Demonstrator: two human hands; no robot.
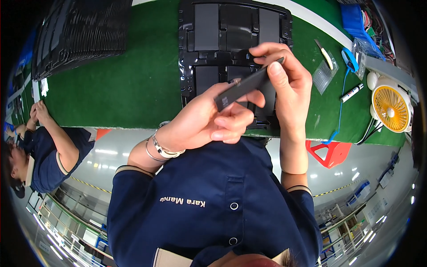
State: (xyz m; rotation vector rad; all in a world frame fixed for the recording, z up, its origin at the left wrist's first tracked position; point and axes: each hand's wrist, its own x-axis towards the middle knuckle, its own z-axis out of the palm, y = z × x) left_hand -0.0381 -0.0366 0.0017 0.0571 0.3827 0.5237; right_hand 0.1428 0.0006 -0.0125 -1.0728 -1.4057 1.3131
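Note:
A thin, dark rectangular panel (244, 91) is tilted in the air between my two hands, seen almost along its edge, with a small square code near its lower left end. My left hand (200, 113), bracelets at its wrist, is closed around that lower end. At the upper right end my right hand (291, 78) pinches the panel between thumb and fingers. Just beyond and beneath my hands lies a glossy black moulded tray (189, 55) with several pockets. Flat dark grey pieces (207, 26) sit in some of them; my hands hide part of the near pockets.
A tall stack of black trays (84, 35) stands at left on the green bench (151, 66). To the right lie a knife (327, 55), a clear bag (324, 78), a marker (352, 92), a blue corded strap (350, 60) and a fan (391, 109). Another person (58, 151) works at far left.

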